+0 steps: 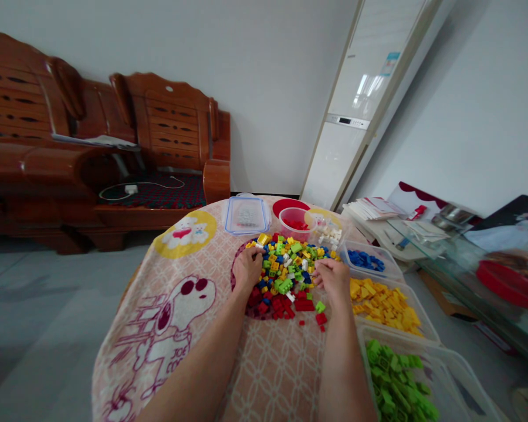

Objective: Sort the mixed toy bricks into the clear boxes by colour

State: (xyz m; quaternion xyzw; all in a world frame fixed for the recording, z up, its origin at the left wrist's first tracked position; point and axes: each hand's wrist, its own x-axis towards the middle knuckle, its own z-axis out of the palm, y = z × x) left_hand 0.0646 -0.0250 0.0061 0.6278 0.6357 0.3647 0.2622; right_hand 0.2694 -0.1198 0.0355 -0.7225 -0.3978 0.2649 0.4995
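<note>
A heap of small toy bricks (286,269) in red, yellow, green, blue and white lies on a cloth-covered table (193,328). My left hand (247,268) rests on the heap's left edge, fingers curled down among the bricks; what they hold is hidden. At the heap's right edge my right hand (333,276) has its fingers pinched together over the bricks, and whatever they grip is too small to name. A few red bricks (303,305) and a green one lie just in front of the hands.
Clear tubs stand along the right: green bricks (396,384), yellow bricks (385,303), blue bricks (364,259), white bricks (330,233), and a round tub of red bricks (296,223). A clear lid (245,215) lies behind. A wooden sofa (101,152) stands left, a glass table (479,264) right.
</note>
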